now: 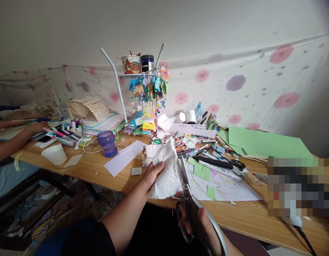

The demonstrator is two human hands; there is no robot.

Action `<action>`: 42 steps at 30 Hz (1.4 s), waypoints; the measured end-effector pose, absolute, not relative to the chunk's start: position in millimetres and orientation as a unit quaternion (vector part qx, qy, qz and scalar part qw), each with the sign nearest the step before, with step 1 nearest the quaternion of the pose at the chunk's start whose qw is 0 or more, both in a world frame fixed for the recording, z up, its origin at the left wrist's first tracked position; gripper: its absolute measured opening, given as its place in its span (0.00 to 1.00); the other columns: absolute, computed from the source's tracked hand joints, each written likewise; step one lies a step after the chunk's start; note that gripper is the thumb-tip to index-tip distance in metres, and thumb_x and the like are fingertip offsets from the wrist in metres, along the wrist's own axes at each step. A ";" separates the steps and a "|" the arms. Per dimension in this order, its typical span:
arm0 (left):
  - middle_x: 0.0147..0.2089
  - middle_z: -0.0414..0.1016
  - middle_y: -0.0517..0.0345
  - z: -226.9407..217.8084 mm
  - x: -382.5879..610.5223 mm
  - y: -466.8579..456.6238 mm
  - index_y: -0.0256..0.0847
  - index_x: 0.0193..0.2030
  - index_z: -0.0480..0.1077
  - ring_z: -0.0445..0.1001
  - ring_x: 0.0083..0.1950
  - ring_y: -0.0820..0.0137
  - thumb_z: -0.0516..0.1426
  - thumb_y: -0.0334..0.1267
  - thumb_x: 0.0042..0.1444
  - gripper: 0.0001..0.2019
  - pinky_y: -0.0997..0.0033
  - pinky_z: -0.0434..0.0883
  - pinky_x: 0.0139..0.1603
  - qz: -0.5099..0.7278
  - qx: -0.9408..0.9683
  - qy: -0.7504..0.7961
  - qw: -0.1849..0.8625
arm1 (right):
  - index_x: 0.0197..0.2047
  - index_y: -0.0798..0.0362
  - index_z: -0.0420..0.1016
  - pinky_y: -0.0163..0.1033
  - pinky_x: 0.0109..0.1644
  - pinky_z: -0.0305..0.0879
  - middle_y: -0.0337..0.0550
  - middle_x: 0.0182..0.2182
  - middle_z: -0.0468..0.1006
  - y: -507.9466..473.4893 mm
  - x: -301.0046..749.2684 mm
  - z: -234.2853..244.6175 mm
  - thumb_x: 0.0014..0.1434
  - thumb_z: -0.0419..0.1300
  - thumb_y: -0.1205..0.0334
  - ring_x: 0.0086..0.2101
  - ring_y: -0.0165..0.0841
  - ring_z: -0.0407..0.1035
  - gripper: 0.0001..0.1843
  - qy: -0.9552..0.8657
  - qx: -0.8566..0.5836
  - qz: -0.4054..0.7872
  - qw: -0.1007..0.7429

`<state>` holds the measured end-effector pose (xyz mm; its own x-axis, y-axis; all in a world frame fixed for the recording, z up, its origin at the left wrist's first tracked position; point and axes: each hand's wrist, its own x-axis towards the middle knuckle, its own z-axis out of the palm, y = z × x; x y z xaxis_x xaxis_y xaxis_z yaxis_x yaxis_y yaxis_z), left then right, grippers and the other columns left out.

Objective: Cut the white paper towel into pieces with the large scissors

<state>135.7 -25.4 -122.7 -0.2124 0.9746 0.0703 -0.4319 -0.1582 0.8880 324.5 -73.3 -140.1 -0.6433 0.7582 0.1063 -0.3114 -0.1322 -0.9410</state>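
Observation:
Between thumb and fingers, my left hand (153, 173) grips a white paper tissue (166, 170) with a textured surface, held up above the table's front edge. My right hand (207, 224) has its fingers through the handles of large scissors (186, 190). Their blades are parted and point away from me, close along the tissue's right edge; whether they touch it I cannot tell. Under and behind the hands lie a paint-marked white sheet (228, 185) with green paper scraps (202, 171), and a small white square card (136, 171).
Pens and markers (207, 149) crowd the table behind the scissors. Green card sheets (265, 144) lie at right. A purple cup (107, 143) and a white tub (54, 154) stand at left, near another person's hand (37, 127). A white rack (120, 92) holds hanging ornaments.

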 end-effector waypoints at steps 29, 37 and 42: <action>0.48 0.76 0.47 -125.9 138.1 -20.2 0.38 0.45 0.74 0.72 0.53 0.58 0.61 0.52 0.45 0.24 0.60 0.62 0.57 0.699 0.382 0.480 0.368 | 0.34 0.55 0.69 0.38 0.29 0.60 0.35 0.23 0.64 -76.6 317.1 -137.3 0.47 0.47 0.26 0.17 0.23 0.54 0.37 -0.471 -0.237 0.778 0.342; 0.45 0.78 0.47 -123.1 145.6 -24.4 0.37 0.46 0.74 0.72 0.51 0.57 0.62 0.50 0.45 0.24 0.59 0.63 0.56 0.687 0.426 0.434 0.397 | 0.28 0.55 0.68 0.38 0.29 0.60 0.37 0.24 0.65 -65.8 311.2 -133.2 0.49 0.44 0.27 0.17 0.23 0.55 0.36 -0.479 -0.227 0.773 0.348; 0.47 0.77 0.46 -126.1 147.8 -23.3 0.36 0.46 0.73 0.72 0.52 0.56 0.61 0.50 0.47 0.23 0.59 0.64 0.55 0.685 0.423 0.433 0.405 | 0.26 0.55 0.66 0.36 0.27 0.58 0.35 0.20 0.63 -63.3 306.6 -125.9 0.52 0.43 0.29 0.16 0.23 0.54 0.34 -0.479 -0.224 0.761 0.376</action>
<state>147.8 -23.3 -126.1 -0.3127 0.9219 0.2288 -0.1887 -0.2964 0.9362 306.6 -63.3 -125.9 -0.6167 0.7869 0.0201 -0.3579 -0.2576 -0.8975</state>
